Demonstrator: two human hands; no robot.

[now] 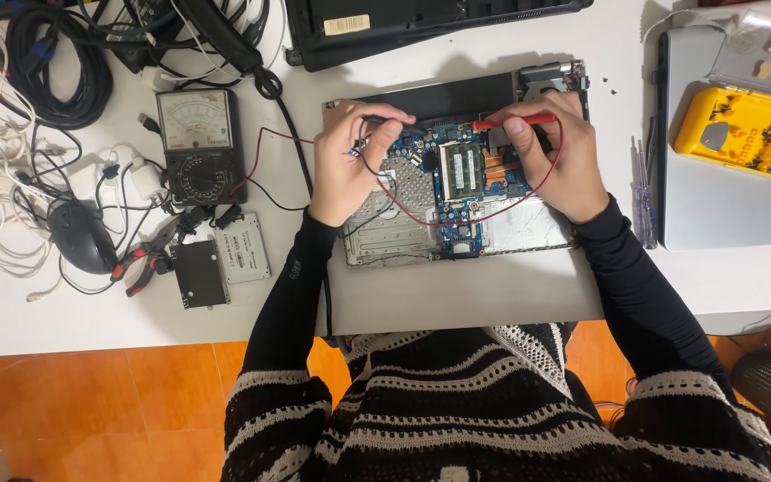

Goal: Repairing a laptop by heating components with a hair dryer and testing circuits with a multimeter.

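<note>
An opened laptop (457,192) lies in the middle of the white tabletop (457,295), with its bottom cover off. Its blue circuit board (461,174) shows, with a green memory stick (463,167) on it.

The left hand (350,165) sits at the 9 o'clock side of the board. Its fingers are closed around a black test probe (377,119), and the tip points down at the board. The right hand (555,156) sits at the 3 o'clock side. Its fingers are pinched tight on a red test probe (519,120), which lies flat and points toward 9 o'clock. A red wire (493,214) loops under both hands and across the board. A black wire (363,223) hangs down from the left hand.

At 9 o'clock from the laptop stands a black meter with a needle dial (196,147). The thin red wire runs to it. Below the meter, toward 7 o'clock, lie two flat drives (223,261), one dark and one silver, just beside each other. Red-handled pliers (146,259) and a black computer mouse (80,236) lie next to them. White and black cables (20,107) are piled at 10 o'clock.

At 12 o'clock is another black laptop part (403,27). At 3 o'clock lies a closed silver laptop (733,205) with a yellow screwdriver-bit case (742,129) on top. Two thin screwdrivers (644,192) lie between the right hand and the silver laptop.
</note>
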